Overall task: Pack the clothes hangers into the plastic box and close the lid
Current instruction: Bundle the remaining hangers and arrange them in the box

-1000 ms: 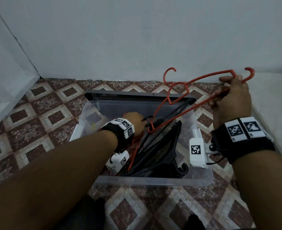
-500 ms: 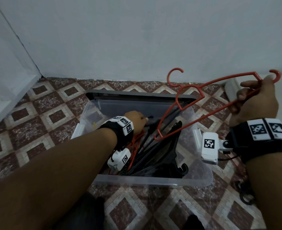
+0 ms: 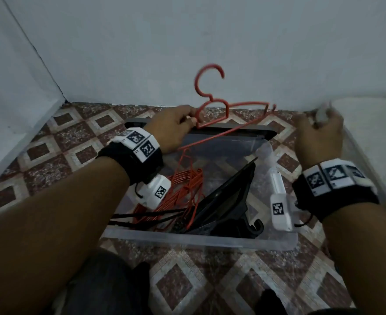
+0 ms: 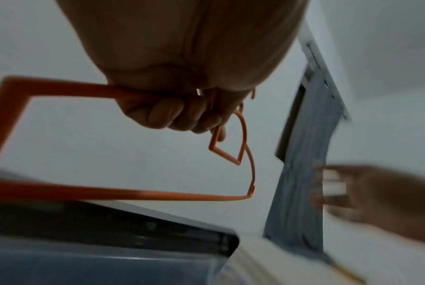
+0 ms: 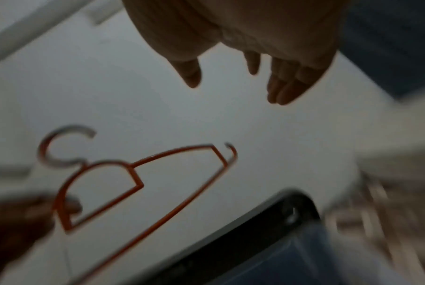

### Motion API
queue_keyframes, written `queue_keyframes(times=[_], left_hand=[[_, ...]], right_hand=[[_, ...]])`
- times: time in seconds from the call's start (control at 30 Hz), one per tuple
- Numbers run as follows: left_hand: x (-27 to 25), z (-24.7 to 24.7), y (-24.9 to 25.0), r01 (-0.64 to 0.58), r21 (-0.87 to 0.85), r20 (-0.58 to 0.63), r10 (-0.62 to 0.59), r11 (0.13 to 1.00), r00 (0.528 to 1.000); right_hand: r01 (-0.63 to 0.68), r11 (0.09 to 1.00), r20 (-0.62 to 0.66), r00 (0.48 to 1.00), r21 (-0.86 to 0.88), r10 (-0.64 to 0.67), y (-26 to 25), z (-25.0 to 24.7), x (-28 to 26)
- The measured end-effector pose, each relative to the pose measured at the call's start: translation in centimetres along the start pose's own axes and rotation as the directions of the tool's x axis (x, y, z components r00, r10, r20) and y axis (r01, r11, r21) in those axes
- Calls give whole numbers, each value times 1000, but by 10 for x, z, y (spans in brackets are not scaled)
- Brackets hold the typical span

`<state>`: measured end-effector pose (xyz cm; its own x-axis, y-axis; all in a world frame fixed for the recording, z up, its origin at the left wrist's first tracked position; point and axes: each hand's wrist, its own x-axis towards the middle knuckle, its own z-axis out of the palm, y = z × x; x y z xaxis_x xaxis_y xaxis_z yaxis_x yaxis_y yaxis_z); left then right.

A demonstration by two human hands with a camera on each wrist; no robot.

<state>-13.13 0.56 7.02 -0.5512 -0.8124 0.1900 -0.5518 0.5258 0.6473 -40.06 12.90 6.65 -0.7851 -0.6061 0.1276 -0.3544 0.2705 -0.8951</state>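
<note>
At the bottom of the head view two forearms reach up the frame over a tiled floor, each wrist wrapped in a black band with white coded tags. Between them, in the lower middle, sits the clear box, open on top. Inside it a stack of red hangers lies toward the left, and black hangers lean across the centre and right, one black hook curling near the front wall. Above the box's far edge, centre frame, the left hand has its fingers curled round the neck part of a single red hanger; the left wrist view shows those fingers wrapped over the red bar. This hanger is held in the air over the back of the box, its hook pointing up against the wall and its long bar slanting down to the left toward the box. To the right, at mid height, the right hand is held apart from the hanger, beside a pale blurred object at the frame's right edge; the right wrist view shows its fingers straight and loose, holding nothing. Behind the box a dark lid lies along the floor at the foot of the wall. In the upper left of the frame the two walls meet in a corner.
</note>
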Motion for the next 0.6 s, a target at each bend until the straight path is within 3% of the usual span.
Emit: queue_keyframes(times=[0.03,0.1,0.17,0.23,0.27,0.33,0.43,0.53,0.6], left_hand=[[-2,-1,-2,-39,108,38,35,993,999],[-8,3,-3,-160,252,159,122,954,980],[-13,13,1,-259,242,278,189,935,942],[-14,24,5,-291,216,332,210,932,920],[-14,31,5,-286,240,325,201,928,924],[-13,45,-1,-223,394,218,145,892,965],[-9,53,-18,-5,574,-3,8,819,1000],[-1,59,-51,104,658,66,-195,746,979],[13,64,-72,107,714,227,-374,692,899]], right_hand=[[186,982,-37,982,-30,-187,-3,2,-5],[457,889,102,885,-3,-455,-16,12,-21],[560,828,320,789,-26,-524,-21,22,-32],[647,747,435,723,-152,-537,-22,28,-38],[653,732,457,721,-196,-521,-21,30,-37],[600,761,454,765,-247,-456,-20,28,-33],[495,830,363,845,-256,-392,-15,20,-22],[433,856,375,871,-281,-318,-8,17,-19],[440,848,405,861,-296,-306,-5,18,-19]])
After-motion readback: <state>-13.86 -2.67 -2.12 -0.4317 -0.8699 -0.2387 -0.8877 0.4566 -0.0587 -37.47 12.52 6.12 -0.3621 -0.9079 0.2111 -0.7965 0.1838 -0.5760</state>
